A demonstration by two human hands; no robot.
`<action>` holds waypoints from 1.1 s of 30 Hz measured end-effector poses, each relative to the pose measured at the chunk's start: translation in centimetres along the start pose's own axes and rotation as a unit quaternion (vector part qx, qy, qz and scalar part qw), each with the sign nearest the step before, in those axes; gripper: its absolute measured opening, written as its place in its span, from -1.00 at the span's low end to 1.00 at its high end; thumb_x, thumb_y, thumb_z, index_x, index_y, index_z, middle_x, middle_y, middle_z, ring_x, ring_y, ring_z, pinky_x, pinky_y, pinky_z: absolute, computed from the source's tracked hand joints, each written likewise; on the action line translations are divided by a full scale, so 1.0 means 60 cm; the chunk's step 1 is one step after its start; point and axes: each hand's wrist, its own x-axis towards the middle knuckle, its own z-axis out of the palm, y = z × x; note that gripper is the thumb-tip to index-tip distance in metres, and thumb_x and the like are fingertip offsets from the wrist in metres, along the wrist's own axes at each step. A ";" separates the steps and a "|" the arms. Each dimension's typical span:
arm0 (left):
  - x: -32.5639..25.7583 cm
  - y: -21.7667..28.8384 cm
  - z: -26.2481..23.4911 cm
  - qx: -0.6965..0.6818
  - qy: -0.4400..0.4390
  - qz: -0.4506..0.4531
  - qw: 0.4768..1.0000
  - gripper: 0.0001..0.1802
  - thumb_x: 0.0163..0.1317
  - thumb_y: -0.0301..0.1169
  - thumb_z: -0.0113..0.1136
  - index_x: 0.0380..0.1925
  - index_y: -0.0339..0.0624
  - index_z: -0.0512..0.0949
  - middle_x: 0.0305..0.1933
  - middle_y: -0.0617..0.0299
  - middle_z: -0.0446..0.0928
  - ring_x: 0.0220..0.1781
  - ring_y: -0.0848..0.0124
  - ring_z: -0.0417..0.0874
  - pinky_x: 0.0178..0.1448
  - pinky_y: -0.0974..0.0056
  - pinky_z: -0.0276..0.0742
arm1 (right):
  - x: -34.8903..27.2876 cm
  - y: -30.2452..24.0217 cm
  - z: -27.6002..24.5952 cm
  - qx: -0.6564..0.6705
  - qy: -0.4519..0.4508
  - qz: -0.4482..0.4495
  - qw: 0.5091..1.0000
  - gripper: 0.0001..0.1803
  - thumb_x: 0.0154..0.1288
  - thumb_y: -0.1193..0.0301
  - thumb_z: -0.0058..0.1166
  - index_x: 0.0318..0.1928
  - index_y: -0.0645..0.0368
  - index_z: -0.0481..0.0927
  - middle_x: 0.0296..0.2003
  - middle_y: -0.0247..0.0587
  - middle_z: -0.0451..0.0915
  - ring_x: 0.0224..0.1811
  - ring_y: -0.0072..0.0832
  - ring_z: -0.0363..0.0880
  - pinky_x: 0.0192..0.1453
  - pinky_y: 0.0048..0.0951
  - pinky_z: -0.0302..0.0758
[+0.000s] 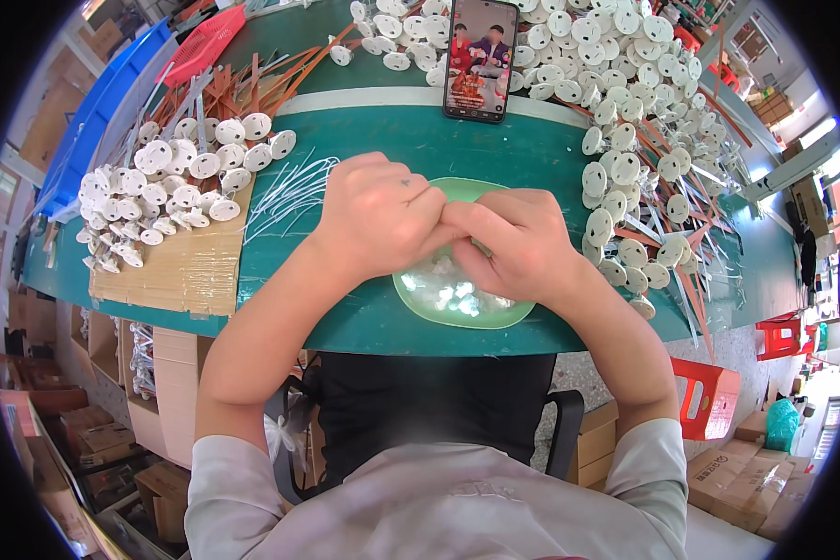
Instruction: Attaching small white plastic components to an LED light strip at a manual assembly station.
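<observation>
My left hand [380,213] and my right hand [515,241] meet over a light green oval dish [418,303]. Both are closed, fingertips pinched together; whatever they hold is too small or hidden to make out. Small shiny clear pieces [459,297] lie in the dish under my right hand. To the left of my left hand, a bunch of thin white strands [289,191] is spread on the green table [364,327].
White round discs on strips [182,173] are heaped on cardboard [182,280] at left. A larger heap of such discs [616,84] fills the right and back. A phone [481,61] stands upright at the back. A blue tray [103,112] and red basket [205,42] sit far left.
</observation>
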 end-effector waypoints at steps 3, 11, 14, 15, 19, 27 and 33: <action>0.006 0.004 0.002 -0.004 0.004 0.009 1.000 -0.72 -0.23 -0.38 0.44 -0.68 -0.12 0.44 -0.69 0.27 0.36 -0.66 0.28 0.44 -0.53 0.23 0.32 | 0.001 0.000 -0.002 0.005 0.007 -0.003 1.000 -0.63 -0.16 0.59 0.29 -0.21 0.15 0.65 -0.59 -0.30 0.51 -0.63 -0.33 0.51 -0.56 -0.37 0.44; 0.004 0.004 0.006 -0.017 0.015 0.023 0.999 -0.58 -0.23 -0.28 0.47 -0.77 -0.03 0.30 -0.75 0.33 0.27 -0.69 0.35 0.41 -0.55 0.25 0.27 | 0.000 0.002 -0.004 0.019 -0.023 -0.014 0.999 -0.70 -0.15 0.61 0.28 -0.30 0.12 0.61 -0.57 -0.29 0.51 -0.61 -0.32 0.52 -0.54 -0.35 0.45; 0.005 0.005 0.009 -0.026 0.021 0.023 0.999 -0.58 -0.22 -0.29 0.47 -0.76 -0.04 0.31 -0.75 0.33 0.27 -0.69 0.34 0.41 -0.55 0.25 0.27 | 0.000 0.001 -0.004 0.023 -0.020 -0.012 0.999 -0.70 -0.14 0.60 0.29 -0.29 0.12 0.60 -0.58 -0.29 0.50 -0.61 -0.31 0.51 -0.54 -0.35 0.44; 0.005 0.005 0.009 -0.026 0.021 0.023 0.999 -0.58 -0.22 -0.29 0.47 -0.76 -0.04 0.31 -0.75 0.33 0.27 -0.69 0.34 0.41 -0.55 0.25 0.27 | 0.000 0.001 -0.003 0.023 -0.020 -0.012 0.999 -0.70 -0.14 0.60 0.29 -0.29 0.12 0.60 -0.58 -0.29 0.50 -0.61 -0.31 0.51 -0.54 -0.35 0.44; 0.002 0.005 0.010 -0.029 0.020 0.019 0.999 -0.59 -0.22 -0.29 0.46 -0.76 -0.04 0.32 -0.75 0.32 0.29 -0.69 0.34 0.44 -0.55 0.25 0.28 | -0.001 0.001 -0.001 0.034 -0.016 -0.015 0.999 -0.68 -0.14 0.60 0.30 -0.27 0.13 0.58 -0.58 -0.29 0.48 -0.62 -0.30 0.49 -0.55 -0.33 0.42; 0.001 0.004 0.010 -0.034 0.018 0.018 0.999 -0.62 -0.25 -0.26 0.47 -0.76 -0.04 0.36 -0.75 0.32 0.31 -0.68 0.34 0.45 -0.54 0.25 0.32 | -0.003 0.003 0.000 0.041 -0.019 -0.016 0.999 -0.66 -0.14 0.60 0.30 -0.25 0.12 0.57 -0.58 -0.28 0.48 -0.62 -0.28 0.49 -0.55 -0.32 0.42; 0.006 0.006 0.009 -0.029 0.024 0.015 0.999 -0.65 -0.23 -0.26 0.46 -0.75 -0.03 0.39 -0.74 0.34 0.32 -0.67 0.35 0.46 -0.53 0.26 0.33 | -0.003 0.001 0.000 0.012 -0.021 -0.018 1.000 -0.63 -0.15 0.58 0.30 -0.23 0.11 0.57 -0.58 -0.29 0.49 -0.62 -0.28 0.49 -0.55 -0.32 0.41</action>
